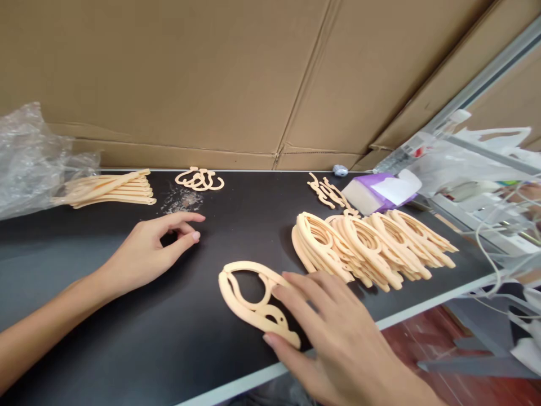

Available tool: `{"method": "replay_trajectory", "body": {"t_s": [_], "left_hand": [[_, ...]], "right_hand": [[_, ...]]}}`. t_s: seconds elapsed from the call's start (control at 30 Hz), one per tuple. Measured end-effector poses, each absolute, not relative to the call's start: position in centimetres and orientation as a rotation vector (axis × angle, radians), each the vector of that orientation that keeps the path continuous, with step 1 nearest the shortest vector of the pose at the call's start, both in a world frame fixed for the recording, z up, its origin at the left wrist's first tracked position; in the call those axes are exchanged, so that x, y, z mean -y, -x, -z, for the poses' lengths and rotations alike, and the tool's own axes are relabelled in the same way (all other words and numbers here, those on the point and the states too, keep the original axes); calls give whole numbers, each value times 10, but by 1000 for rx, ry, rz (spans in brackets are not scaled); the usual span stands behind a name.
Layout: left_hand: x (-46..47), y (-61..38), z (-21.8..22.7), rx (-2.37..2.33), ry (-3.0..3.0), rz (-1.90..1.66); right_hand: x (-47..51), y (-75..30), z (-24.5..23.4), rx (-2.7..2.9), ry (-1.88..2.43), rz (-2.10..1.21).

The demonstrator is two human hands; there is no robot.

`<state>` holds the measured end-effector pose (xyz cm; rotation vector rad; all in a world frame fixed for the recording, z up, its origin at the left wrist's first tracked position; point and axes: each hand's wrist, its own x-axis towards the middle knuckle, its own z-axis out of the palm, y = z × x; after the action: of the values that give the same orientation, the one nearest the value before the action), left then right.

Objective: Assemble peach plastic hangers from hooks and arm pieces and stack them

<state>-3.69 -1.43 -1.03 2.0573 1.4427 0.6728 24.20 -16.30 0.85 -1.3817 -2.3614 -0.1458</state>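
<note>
My right hand [325,321] has its thumb on the near edge and its fingers over the far edge of a beige plastic folding hanger [239,304]. That hanger is folded up, lying near the front edge of the black table. My left hand [163,245] hovers over the table further left, holding nothing, with its index finger stretched out and its thumb apart from it. Behind it lie several loose beige hanger hooks [200,180]. To the right, several folded hangers [363,245] overlap in a long row of stacks.
Long beige hanger arms [114,190] stick out of a clear plastic bag [34,163] at the left. Small beige pieces [325,190] lie near a purple tissue pack [376,192]. A cardboard wall [177,79] stands behind the black table [186,349]. Plastic bags and cables crowd the right side.
</note>
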Motion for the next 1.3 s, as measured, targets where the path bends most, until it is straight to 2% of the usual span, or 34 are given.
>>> {"method": "replay_trajectory", "body": {"t_s": [0.13, 0.3, 0.53, 0.67, 0.97, 1.17, 1.3], "left_hand": [[14, 37, 9, -1452, -2046, -672], [15, 37, 9, -1436, -2054, -677], [13, 38, 14, -1403, -2046, -661], [13, 39, 13, -1409, -2058, -661], [15, 37, 11, -1417, -2049, -669], [17, 37, 11, -1352, -2056, -691], [18, 36, 11, -1318, -2039, -710]], "right_hand": [[156, -226, -7, 2391, 1390, 94], [152, -247, -25, 2288, 1284, 186], [139, -308, -45, 2190, 1474, 708], [133, -322, -34, 2221, 1549, 819], [117, -324, -32, 2196, 1560, 593], [59, -311, -36, 2267, 1727, 123], [40, -303, -30, 2389, 1906, 136]]}}
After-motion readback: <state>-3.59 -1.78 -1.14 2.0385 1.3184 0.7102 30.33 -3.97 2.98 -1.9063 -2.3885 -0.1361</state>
